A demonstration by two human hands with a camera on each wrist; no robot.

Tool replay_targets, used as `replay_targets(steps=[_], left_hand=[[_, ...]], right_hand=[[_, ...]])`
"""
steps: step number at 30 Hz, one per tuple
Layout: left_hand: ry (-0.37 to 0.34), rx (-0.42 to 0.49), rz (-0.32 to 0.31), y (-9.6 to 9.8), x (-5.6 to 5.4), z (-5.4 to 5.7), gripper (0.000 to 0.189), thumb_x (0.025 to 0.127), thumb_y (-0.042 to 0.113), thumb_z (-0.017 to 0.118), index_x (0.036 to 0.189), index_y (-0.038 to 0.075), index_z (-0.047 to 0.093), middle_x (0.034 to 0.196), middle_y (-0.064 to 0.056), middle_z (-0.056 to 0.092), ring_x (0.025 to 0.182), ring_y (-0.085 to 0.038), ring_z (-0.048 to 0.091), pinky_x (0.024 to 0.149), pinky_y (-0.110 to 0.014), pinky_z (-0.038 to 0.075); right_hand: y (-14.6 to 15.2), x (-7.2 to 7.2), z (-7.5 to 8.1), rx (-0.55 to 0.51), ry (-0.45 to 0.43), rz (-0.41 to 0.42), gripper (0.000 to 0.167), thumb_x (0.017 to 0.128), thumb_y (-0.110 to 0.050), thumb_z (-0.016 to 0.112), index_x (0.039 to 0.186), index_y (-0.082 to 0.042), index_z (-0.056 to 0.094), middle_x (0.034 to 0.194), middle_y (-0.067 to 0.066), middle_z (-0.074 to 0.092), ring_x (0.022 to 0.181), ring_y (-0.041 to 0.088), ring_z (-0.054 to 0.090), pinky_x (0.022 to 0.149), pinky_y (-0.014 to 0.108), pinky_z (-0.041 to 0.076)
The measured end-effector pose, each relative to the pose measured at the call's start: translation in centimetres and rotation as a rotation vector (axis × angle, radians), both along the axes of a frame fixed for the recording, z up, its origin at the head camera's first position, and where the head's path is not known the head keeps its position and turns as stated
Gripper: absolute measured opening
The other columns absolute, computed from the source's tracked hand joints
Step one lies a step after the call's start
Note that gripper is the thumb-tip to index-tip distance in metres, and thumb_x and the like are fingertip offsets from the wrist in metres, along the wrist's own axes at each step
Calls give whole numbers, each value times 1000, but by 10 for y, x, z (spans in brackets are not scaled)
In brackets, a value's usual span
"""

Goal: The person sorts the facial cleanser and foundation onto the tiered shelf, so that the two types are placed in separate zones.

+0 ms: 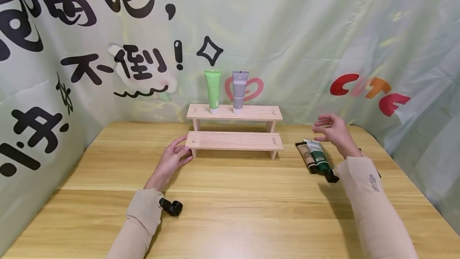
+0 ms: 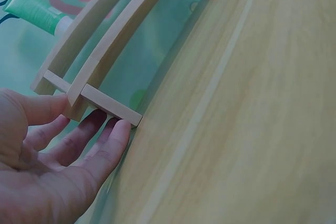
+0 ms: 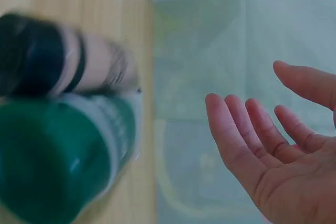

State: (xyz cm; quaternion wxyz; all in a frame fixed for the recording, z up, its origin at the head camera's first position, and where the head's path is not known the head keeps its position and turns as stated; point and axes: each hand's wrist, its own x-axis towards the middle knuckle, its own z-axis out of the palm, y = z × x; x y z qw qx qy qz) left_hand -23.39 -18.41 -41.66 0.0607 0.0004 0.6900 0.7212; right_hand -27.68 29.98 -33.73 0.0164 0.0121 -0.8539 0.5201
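A two-step wooden stand (image 1: 233,141) stands at the back of the table. My left hand (image 1: 171,159) holds the left end of its lower step, with the thumb at the board's end and the fingers by the leg (image 2: 111,106). On the upper step a green tube (image 1: 213,91) and a grey-purple tube (image 1: 239,91) stand upright on their caps. My right hand (image 1: 334,131) is raised over the right side, fingers spread and loosely bent, holding nothing. Just below it lie a beige tube (image 1: 306,157) and a green-and-white tube (image 1: 318,156), close together.
A small dark-edged thing (image 1: 379,175) shows beside the right sleeve, mostly hidden by it. The light wooden table (image 1: 230,211) stretches before the stand. A printed curtain (image 1: 287,31) hangs along the back and sides.
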Motion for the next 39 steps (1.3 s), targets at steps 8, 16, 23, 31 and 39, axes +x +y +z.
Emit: replay_targets(steps=[8,16,23,31,39], left_hand=[[-3,13,0,0,0,2,53,110,4,40,160,6,26,149,-28,41,133,-37,46,103,-33,52],[5,15,3,1,1,3,53,109,4,40,160,6,26,149,-30,41,131,-37,47,103,-33,52],[7,0,6,-1,3,2,53,110,5,40,161,6,26,148,-29,42,129,-36,48,103,-33,52],[0,-10,13,-1,1,0,52,110,6,41,160,8,28,145,-28,45,121,-29,54,101,-32,53],[-3,-22,15,1,0,1,52,109,6,42,160,9,29,143,-27,47,120,-29,54,100,-32,54]], right_hand=[[17,8,-11,52,-52,-7,54,102,-4,58,143,18,30,127,32,46,85,3,61,82,38,62],[29,10,-20,141,-131,9,56,100,-2,61,142,19,31,125,34,49,87,13,62,78,36,63],[33,13,-25,180,-182,69,56,97,-1,64,138,20,32,123,36,50,87,17,62,72,34,63],[33,14,-30,263,-261,103,56,96,-3,65,137,19,34,125,38,49,98,31,60,75,35,59],[32,10,-26,233,-431,138,71,99,-15,64,147,18,25,121,31,53,91,27,60,77,38,60]])
